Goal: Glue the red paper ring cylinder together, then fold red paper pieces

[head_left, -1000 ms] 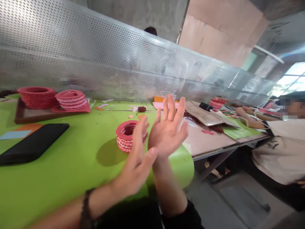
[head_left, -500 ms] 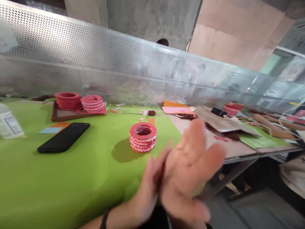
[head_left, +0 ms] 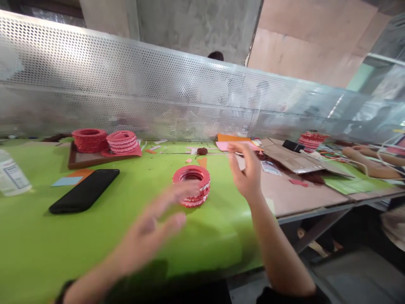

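Observation:
A stack of red and pink rings with scalloped edges [head_left: 190,173] stands on the green table covering [head_left: 104,240]. Before it, partly covering its near left side, is my left hand [head_left: 155,219], blurred, with thumb and fingers apart and nothing held. Whether its fingertips touch the stack I cannot tell. My right hand [head_left: 248,173] is raised to the right of the stack, apart from it. Its fingers are spread from the thumb and curve leftward, with nothing between them.
At the left lie a black phone [head_left: 85,190], a bottle [head_left: 12,175] and a brown tray [head_left: 73,158] with two ring stacks. Cardboard [head_left: 291,158] and another ring stack [head_left: 311,141] are at right, near another person's arms [head_left: 371,160]. A perforated metal screen [head_left: 142,88] runs behind.
My hands were together at the right, in front of the table. They have parted: the left moved left to the stack, the right moved up and forward beside it.

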The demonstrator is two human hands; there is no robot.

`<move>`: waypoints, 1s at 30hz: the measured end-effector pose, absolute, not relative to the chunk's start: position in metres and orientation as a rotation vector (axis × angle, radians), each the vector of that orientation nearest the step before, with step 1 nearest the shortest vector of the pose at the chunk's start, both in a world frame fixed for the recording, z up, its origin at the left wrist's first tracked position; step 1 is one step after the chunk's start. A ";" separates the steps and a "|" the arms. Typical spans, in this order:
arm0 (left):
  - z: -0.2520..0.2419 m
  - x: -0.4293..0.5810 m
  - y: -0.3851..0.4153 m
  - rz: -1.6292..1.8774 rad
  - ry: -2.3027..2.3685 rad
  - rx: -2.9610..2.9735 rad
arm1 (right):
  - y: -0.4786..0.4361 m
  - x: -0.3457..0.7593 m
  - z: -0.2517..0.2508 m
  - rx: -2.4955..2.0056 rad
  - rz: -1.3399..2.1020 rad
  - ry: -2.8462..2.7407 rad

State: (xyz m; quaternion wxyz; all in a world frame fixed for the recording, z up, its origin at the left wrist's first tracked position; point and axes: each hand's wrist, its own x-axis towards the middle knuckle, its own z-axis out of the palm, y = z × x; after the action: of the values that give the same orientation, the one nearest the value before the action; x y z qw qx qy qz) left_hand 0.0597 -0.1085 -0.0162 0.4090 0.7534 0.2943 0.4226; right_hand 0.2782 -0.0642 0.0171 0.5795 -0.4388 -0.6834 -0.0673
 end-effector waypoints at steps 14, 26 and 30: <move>-0.027 0.057 -0.017 0.711 1.237 1.625 | -0.049 0.268 -0.019 -1.373 1.181 -1.390; 0.004 0.051 -0.011 1.149 0.864 1.706 | -0.026 0.274 0.007 -0.863 1.038 -1.608; 0.005 0.043 0.007 1.183 0.876 1.720 | -0.001 0.266 0.012 -0.894 1.044 -1.764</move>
State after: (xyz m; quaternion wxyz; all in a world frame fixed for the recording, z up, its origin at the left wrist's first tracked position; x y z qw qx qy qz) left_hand 0.0428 0.0066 0.0050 0.4248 0.6878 0.3502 0.4730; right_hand 0.2661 -0.0010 0.0118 0.4373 -0.3596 -0.7094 0.4199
